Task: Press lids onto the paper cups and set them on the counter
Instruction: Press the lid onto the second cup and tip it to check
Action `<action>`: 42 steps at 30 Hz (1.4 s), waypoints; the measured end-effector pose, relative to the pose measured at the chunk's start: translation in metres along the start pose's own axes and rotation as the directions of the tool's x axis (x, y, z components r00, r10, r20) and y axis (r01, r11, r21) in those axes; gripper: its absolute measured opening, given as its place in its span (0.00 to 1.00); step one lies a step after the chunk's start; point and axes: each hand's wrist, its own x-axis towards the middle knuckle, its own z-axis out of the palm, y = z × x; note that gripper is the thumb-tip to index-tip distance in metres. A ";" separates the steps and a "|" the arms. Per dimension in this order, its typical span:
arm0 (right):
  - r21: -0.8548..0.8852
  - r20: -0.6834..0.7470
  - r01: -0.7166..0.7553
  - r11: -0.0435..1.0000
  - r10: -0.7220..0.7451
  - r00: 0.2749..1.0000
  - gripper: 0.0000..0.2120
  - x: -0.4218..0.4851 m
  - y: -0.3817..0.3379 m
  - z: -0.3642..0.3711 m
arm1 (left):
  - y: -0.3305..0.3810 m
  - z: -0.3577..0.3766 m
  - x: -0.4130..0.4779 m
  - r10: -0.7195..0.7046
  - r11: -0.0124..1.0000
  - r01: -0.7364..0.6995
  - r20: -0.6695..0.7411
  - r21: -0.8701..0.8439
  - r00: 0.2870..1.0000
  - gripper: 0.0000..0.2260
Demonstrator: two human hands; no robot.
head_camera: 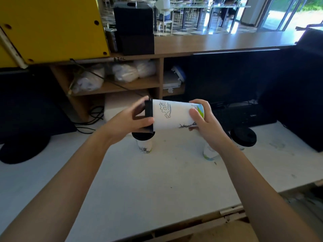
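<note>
Left hand (130,119) grips the lid (149,116), right hand (202,119) holds the cup (173,114) sideways. Squeeze evenly round the rim till it's seated.

Cafe w/ serving counter (218,41), dining tables (206,6) behind.

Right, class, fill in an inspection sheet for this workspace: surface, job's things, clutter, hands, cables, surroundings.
Surface: white counter, stained.
Job's things: cup held sideways, black lid on its left end; left lidded cup and right lidded cup stand on the counter; third cup partly hidden by the right hand.
Clutter: keyboard, monitor base.
Hands: left hand holds the lid; right hand grips the cup's base.
Cables: black cables at back left.
Surroundings: shelf of bags, yellow panel, tables beyond.
</note>
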 end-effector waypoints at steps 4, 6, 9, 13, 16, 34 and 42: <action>-0.046 0.070 0.029 0.999 -0.026 0.997 0.15 0.002 0.002 -0.002 | -0.018 -0.005 0.004 -0.045 0.996 0.048 0.042 -0.076 0.998 0.34; -0.029 0.093 0.031 0.999 -0.028 0.995 0.17 0.003 0.005 0.000 | -0.023 -0.003 0.006 -0.096 0.979 0.095 0.001 -0.179 0.995 0.30; -0.006 0.131 0.025 1.000 -0.024 0.991 0.20 0.003 0.012 0.003 | -0.026 0.004 0.009 -0.145 0.972 0.130 -0.062 -0.196 0.987 0.23; 0.127 0.150 -0.058 0.990 0.039 0.988 0.23 0.000 0.021 0.003 | -0.029 0.013 0.009 -0.017 0.999 0.009 -0.220 -0.038 0.975 0.21; 0.156 0.110 -0.167 0.974 0.151 0.982 0.19 0.007 0.021 0.006 | -0.034 0.017 0.005 0.124 0.992 -0.110 -0.257 0.068 0.958 0.24; 0.224 0.166 -0.241 0.944 0.207 0.964 0.21 0.014 0.038 0.012 | -0.024 -0.004 0.036 -0.156 0.969 0.172 -0.100 0.179 0.983 0.26; 0.281 0.109 -0.514 0.811 0.505 0.856 0.23 0.029 0.029 0.011 | -0.024 0.004 0.033 0.144 0.872 -0.060 -0.138 0.485 0.980 0.30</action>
